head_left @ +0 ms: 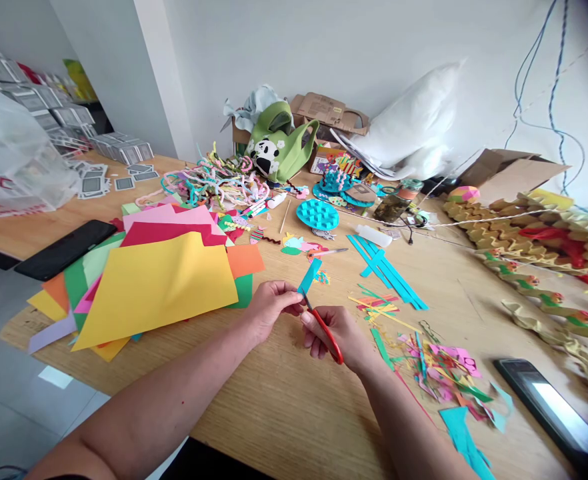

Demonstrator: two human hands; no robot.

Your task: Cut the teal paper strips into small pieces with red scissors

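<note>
Between the fingertips of my left hand [274, 307] is pinched a short strip of blue paper [309, 275], its free end pointing away from me. My right hand [330, 337] grips red-handled scissors [327, 332], whose blades meet the strip close to my left fingertips. Just beyond the strip lies a small pile of tiny coloured paper bits [323, 277]. Longer blue paper strips [389, 273] rest crossed on the table to the right. Thin yellow, red and green paper slivers [377, 303] are scattered nearer my right hand.
A stack of coloured paper sheets [169, 287] covers the table's left side, beside a black phone [67, 250]. Paper scraps [449, 373] and a lit phone [549, 407] lie at right. Behind are pipe cleaners [214, 180], a green bag [279, 143] and egg trays [519, 233].
</note>
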